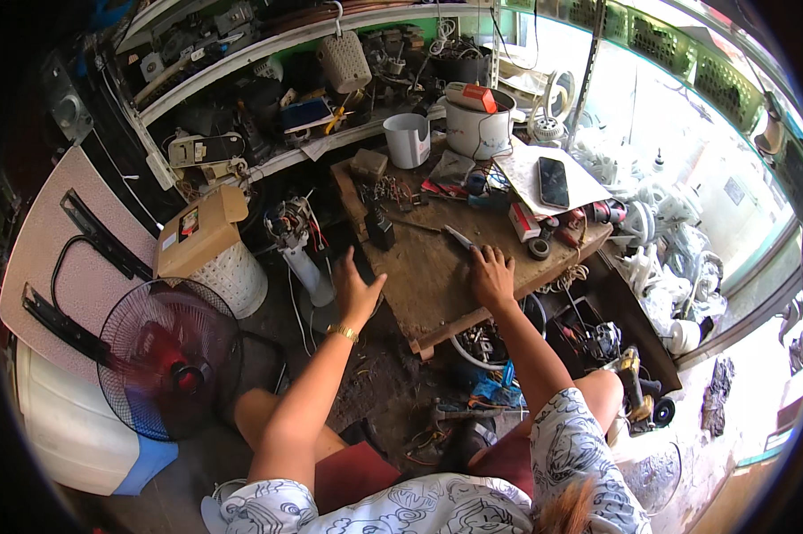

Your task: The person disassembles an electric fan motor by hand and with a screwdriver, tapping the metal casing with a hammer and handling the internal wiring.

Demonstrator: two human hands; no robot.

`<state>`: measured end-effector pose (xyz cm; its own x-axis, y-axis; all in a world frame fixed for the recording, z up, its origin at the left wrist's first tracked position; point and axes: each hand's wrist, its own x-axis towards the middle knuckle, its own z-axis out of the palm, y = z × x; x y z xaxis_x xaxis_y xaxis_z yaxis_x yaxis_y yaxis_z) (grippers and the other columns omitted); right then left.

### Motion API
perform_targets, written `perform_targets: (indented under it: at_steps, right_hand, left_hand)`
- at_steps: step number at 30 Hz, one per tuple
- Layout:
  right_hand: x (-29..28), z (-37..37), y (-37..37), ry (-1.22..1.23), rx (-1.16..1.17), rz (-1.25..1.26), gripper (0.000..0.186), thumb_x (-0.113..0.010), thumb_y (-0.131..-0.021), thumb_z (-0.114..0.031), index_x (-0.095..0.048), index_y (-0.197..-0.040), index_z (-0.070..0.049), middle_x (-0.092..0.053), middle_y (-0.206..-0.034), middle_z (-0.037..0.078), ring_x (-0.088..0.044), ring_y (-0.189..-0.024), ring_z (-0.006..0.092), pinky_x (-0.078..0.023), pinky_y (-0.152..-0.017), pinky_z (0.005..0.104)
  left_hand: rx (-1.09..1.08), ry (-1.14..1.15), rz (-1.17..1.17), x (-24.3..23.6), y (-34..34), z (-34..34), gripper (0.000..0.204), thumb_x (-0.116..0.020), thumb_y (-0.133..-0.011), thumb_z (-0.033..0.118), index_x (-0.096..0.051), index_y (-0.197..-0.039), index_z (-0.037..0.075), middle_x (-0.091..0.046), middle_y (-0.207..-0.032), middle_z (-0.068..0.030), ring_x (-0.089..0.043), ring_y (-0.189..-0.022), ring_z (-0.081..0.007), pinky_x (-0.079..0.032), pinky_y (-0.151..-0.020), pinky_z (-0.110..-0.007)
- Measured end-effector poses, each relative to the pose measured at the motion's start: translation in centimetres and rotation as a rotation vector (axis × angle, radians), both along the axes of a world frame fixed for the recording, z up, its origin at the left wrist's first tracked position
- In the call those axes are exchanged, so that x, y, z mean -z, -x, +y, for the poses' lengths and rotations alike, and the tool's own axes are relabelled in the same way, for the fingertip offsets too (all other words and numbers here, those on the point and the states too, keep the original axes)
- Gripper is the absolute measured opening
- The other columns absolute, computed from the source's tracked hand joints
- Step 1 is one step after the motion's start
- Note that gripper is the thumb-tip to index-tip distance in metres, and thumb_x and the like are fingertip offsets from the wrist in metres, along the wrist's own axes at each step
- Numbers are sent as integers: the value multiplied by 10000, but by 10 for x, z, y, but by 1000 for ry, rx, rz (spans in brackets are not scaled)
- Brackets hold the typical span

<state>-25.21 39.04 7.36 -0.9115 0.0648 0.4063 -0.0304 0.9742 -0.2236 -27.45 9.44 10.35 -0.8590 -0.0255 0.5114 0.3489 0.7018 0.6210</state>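
From where I stood, the right hand (pixel 492 278) lay palm down over the bench (pixel 410 294), its fingertips at the near end of a silver blade (pixel 458 237). Whether they gripped it I couldn't tell; that end was hidden. The blade lay around the bench's middle, pointing toward its far left corner. I judged it light and stiff, its metal likely slick, best taken by the near end, away from the tip.

The left hand (pixel 355 289) hung open and empty beside the bench's left edge, thumb apart from the fingers. Nearest it, left of the bench, stood a pale post (pixel 305 274) topped by a motor (pixel 290 222) with loose wires. That looked top-heavy, the wires easily torn, so the post seemed the safer hold.
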Motion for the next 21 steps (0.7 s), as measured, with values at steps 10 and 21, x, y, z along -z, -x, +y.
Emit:
perform_targets:
  at_steps: [10, 21]
  right_hand:
    - [-10, -3, 16, 14, -5, 55, 524, -592, -861, -366, -509, -1315, -116, -497, -1340, 134, -423, -1273, 356, -282, -1070, 556]
    - [-20, -2, 16, 53, 12, -3, 531, -595, -863, -335, -490, -1326, -97, -490, -1345, 157, -408, -1290, 365, -261, -1090, 556]
  left_hand:
    - [-15, -46, 73, 2, 109, 31, 1015, -819, -660, 248, -228, -1445, -6, -383, -1420, -264, -391, -1299, -416, -318, -1087, -448]
    - [141, -235, 224, -85, 218, 84, 988, -815, -659, 195, -244, -1435, -21, -400, -1400, -261, -432, -1281, -381, -355, -1075, -417]
